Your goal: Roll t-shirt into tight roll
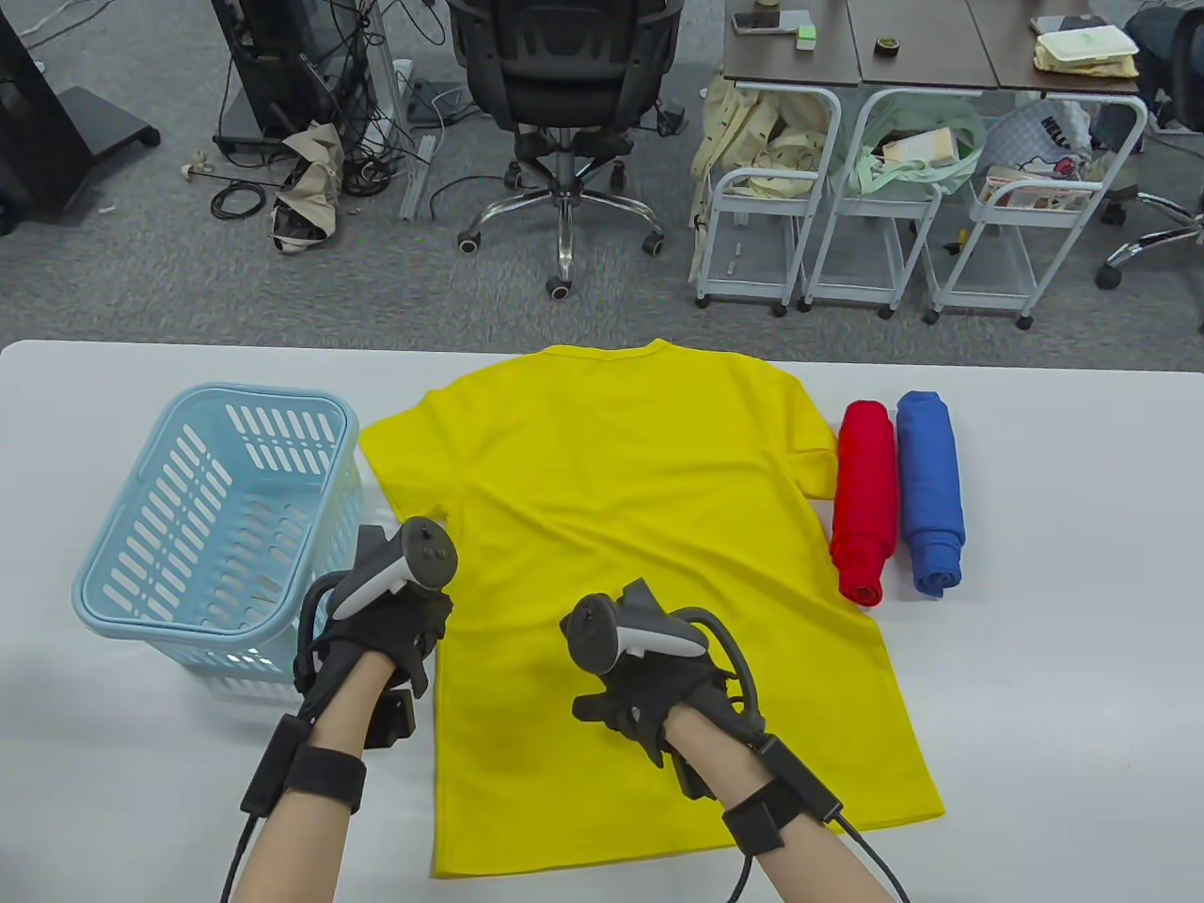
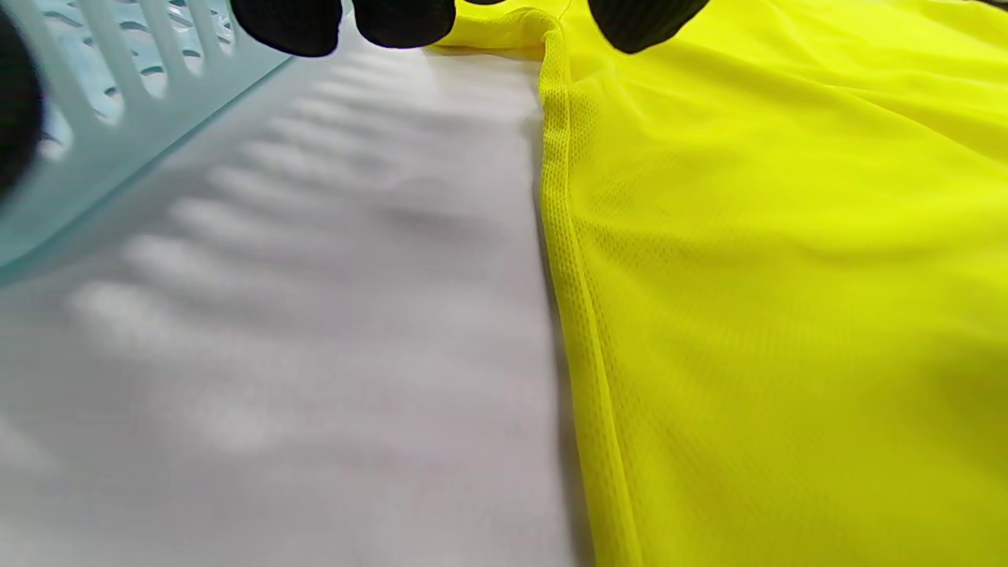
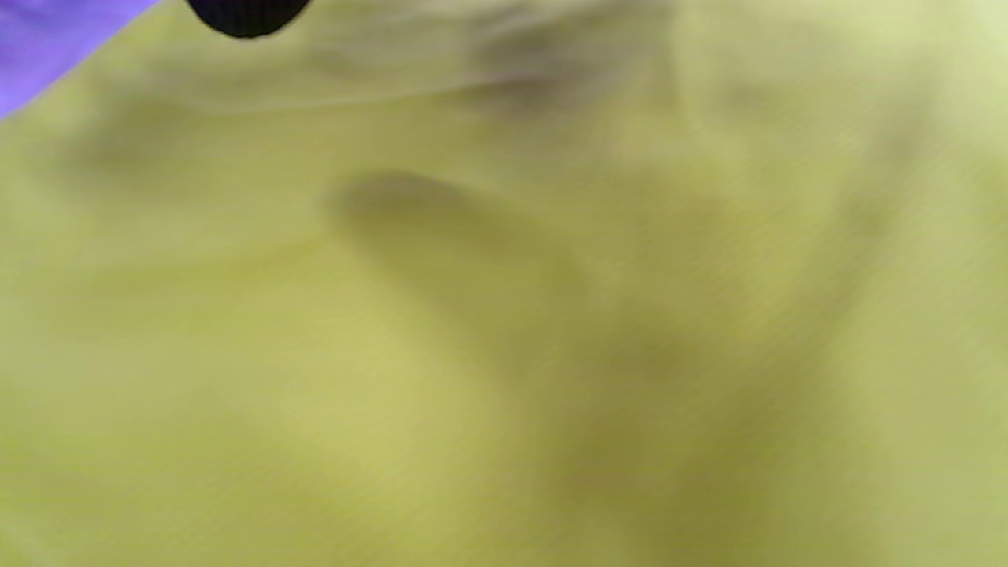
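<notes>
A yellow t-shirt (image 1: 640,489) lies flat on the white table (image 1: 1035,658), collar at the far edge and hem towards me. My left hand (image 1: 381,616) hovers at the shirt's left side seam, just below the sleeve. In the left wrist view its fingertips (image 2: 402,20) hang straight over the table and the shirt's edge (image 2: 787,276), gripping nothing. My right hand (image 1: 649,677) rests on the shirt's lower middle. The right wrist view is blurred and shows one fingertip (image 3: 248,16) over yellow cloth (image 3: 504,315).
A light blue plastic basket (image 1: 259,391) stands left of the shirt, close to my left hand, and fills the corner of the left wrist view (image 2: 118,118). A red rolled shirt (image 1: 863,499) and a blue rolled shirt (image 1: 929,489) lie side by side right of the yellow one.
</notes>
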### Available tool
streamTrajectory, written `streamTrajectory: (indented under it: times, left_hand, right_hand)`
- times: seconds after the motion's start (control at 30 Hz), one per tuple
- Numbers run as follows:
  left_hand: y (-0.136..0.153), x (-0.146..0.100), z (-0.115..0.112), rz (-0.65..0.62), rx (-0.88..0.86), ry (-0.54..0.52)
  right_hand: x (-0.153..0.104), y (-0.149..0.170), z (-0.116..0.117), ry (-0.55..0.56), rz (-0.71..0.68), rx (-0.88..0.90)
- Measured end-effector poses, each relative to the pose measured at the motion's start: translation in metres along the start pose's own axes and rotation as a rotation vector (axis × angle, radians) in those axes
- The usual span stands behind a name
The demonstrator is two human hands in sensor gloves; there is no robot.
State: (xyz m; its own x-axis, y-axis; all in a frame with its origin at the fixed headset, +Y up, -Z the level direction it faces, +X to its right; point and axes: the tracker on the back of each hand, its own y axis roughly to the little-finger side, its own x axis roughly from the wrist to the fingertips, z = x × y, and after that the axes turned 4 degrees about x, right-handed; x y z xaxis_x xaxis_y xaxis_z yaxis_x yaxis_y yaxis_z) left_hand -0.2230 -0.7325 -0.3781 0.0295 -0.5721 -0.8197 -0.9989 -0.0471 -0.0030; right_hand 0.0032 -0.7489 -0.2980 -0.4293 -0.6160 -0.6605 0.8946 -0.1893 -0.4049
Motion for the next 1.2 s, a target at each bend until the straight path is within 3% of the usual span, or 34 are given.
streamTrajectory:
  times: [0.1,0.23,0.53,0.77,0.9,1.03,1.2]
  left_hand:
    - [-0.006,0.020,-0.001,0.006,-0.031,0.060]
    - [-0.014,0.040,-0.006,0.041,0.019,0.065]
    - [-0.012,0.061,0.012,0.178,0.063,-0.047]
    - [-0.013,0.082,0.020,0.374,0.052,-0.195]
    - [-0.018,0.094,0.023,0.360,0.125,-0.189]
    - [-0.024,0.099,0.025,0.333,0.242,-0.211]
    - [-0.027,0.102,0.026,0.272,0.261,-0.297]
  right_hand:
    - [0.002,-0.007,0.018,-0.048,0.003,-0.040]
    - [-0.001,0.011,0.036,-0.080,0.032,-0.034]
    - [-0.013,0.033,0.030,-0.063,0.071,0.018]
    - [-0.016,-0.044,0.025,-0.024,-0.157,-0.107]
    - [-0.011,-0.086,0.040,-0.060,-0.293,-0.183]
    - [-0.006,-0.098,0.047,-0.001,-0.281,-0.328]
    - [-0.007,-0.093,0.044,0.073,-0.285,-0.270]
